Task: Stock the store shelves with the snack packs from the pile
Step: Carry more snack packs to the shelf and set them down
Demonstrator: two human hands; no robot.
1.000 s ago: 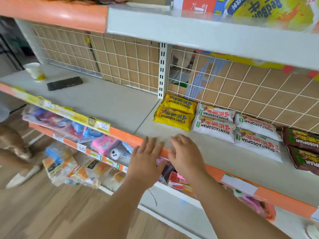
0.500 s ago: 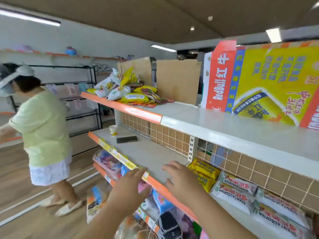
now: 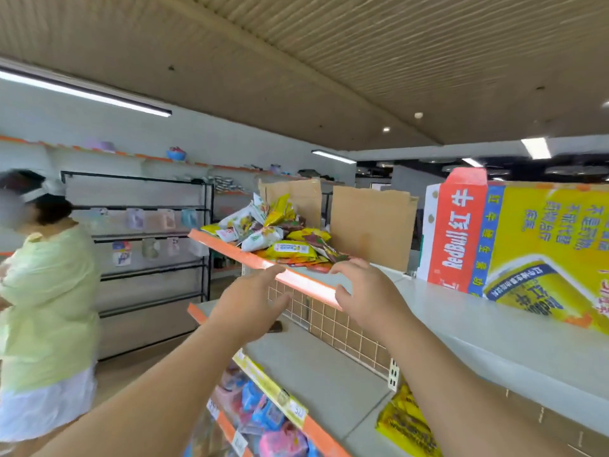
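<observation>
Just past the right grip (image 3: 369,291), up-left, sits the pile (image 3: 280,239); left grip (image 3: 250,301) lower, both spread empty.

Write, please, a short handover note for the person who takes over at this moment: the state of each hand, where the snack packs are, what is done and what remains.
Left hand: open, holds nothing, fingers up at the orange front edge of the top shelf.
Right hand: open, holds nothing, fingers spread over that edge, just short of the pile of snack packs.
The pile is heaped on the top shelf, in front of cardboard.
Done: some yellow packs lie on the middle shelf.
Left: take packs from the pile and lay them on the shelves.
</observation>
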